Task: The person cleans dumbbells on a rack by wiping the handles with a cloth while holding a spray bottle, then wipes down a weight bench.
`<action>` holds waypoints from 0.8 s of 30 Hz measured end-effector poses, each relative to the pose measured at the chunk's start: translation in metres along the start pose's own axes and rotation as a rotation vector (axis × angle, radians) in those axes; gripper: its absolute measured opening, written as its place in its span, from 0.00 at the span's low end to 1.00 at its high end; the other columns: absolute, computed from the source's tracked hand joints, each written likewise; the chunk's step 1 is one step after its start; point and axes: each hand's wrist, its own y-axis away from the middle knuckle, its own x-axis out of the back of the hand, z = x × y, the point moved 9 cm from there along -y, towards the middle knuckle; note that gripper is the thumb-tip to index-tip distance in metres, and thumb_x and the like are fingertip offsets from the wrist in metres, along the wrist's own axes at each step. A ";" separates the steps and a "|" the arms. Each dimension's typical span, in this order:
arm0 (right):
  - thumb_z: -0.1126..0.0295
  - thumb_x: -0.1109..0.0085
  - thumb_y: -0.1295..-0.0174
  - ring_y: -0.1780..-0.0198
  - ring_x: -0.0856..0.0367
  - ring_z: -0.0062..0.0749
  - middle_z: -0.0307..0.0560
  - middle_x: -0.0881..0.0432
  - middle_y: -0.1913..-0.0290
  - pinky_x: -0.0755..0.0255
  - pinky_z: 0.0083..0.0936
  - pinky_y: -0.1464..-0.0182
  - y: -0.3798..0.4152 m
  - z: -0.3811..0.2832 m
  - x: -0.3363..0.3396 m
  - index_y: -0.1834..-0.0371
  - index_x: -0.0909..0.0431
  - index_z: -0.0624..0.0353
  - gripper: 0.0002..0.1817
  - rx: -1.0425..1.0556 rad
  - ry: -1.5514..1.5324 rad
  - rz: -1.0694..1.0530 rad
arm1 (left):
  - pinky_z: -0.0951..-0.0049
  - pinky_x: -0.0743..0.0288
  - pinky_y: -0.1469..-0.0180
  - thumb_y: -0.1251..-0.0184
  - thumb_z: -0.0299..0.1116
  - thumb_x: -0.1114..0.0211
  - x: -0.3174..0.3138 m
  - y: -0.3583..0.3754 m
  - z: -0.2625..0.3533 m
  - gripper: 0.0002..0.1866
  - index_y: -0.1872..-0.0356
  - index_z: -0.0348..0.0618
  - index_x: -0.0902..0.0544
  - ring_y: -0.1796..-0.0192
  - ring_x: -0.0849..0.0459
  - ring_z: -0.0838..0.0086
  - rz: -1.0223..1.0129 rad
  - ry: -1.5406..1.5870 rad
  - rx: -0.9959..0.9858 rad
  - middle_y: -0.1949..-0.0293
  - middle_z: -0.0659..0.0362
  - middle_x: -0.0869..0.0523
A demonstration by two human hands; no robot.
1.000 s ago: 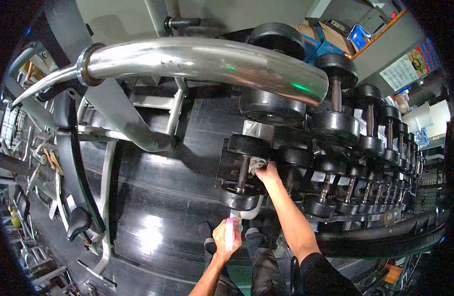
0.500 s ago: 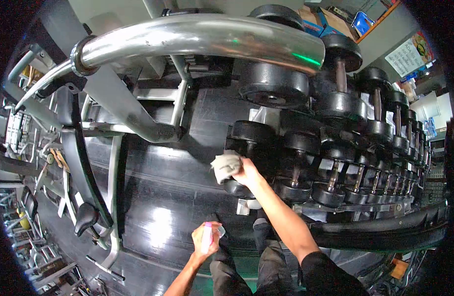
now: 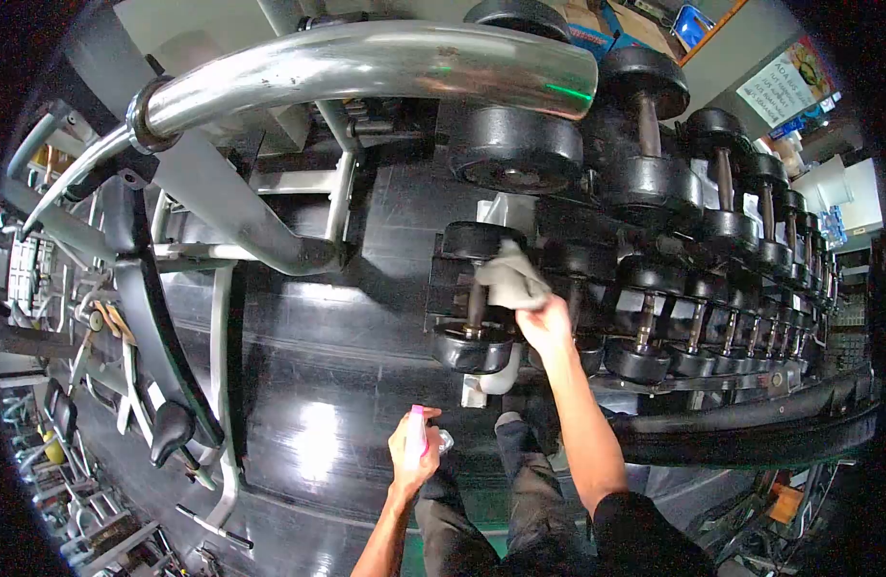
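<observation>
My right hand [image 3: 547, 325] is closed on a light grey cloth [image 3: 513, 277], whose loose end hangs over the handle side of the nearest black dumbbell [image 3: 474, 348] on the lower rack row. Just right of that cloth stands another dumbbell [image 3: 576, 258], partly covered by my hand and forearm. Lower down, in front of my legs, my left hand [image 3: 414, 452] grips a spray bottle [image 3: 418, 425] with a pink top and a clear body, mostly hidden by the fingers.
More dumbbells [image 3: 655, 188] fill the upper row, running away to the right. A thick chrome tube [image 3: 366, 65] curves across the top, close to the camera. At left stands a machine with a black padded bench [image 3: 150, 317]. Black matting [image 3: 313, 385] covers the floor.
My right hand has moved right with the cloth, uncovering the nearest dumbbell's handle and front end. My left hand has shifted slightly, still around the spray bottle.
</observation>
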 end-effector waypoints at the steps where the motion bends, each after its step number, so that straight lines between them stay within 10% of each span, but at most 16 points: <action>1: 0.75 0.57 0.38 0.41 0.24 0.40 0.55 0.22 0.44 0.30 0.35 0.36 0.021 -0.023 -0.001 0.45 0.28 0.67 0.18 0.141 -0.003 -0.011 | 0.73 0.24 0.60 0.45 0.20 0.39 -0.001 0.001 -0.002 0.07 0.65 0.38 0.19 0.64 0.17 0.69 0.020 0.016 0.044 0.65 0.56 0.16; 3: 0.67 0.55 0.34 0.43 0.23 0.39 0.51 0.22 0.44 0.30 0.37 0.37 0.064 -0.057 0.005 0.44 0.28 0.63 0.18 0.252 0.053 0.277 | 0.75 0.26 0.62 0.43 0.23 0.36 -0.007 -0.001 -0.005 0.09 0.59 0.39 0.19 0.68 0.20 0.73 -0.023 0.055 0.081 0.63 0.57 0.17; 15: 0.50 0.58 0.31 0.38 0.26 0.39 0.41 0.24 0.39 0.32 0.46 0.38 0.134 -0.066 0.037 0.39 0.28 0.50 0.24 0.196 0.145 0.193 | 0.71 0.25 0.71 0.40 0.31 0.33 -0.058 -0.048 0.019 0.09 0.70 0.38 0.23 0.77 0.20 0.72 -0.048 0.026 0.121 0.80 0.55 0.21; 24: 0.53 0.48 0.34 0.39 0.26 0.37 0.42 0.25 0.40 0.32 0.39 0.37 0.124 -0.058 0.021 0.36 0.32 0.53 0.26 0.127 0.201 0.183 | 0.59 0.23 0.64 0.40 0.37 0.35 -0.086 -0.067 0.011 0.11 0.68 0.39 0.22 0.68 0.15 0.51 -0.096 -0.227 0.203 0.73 0.46 0.16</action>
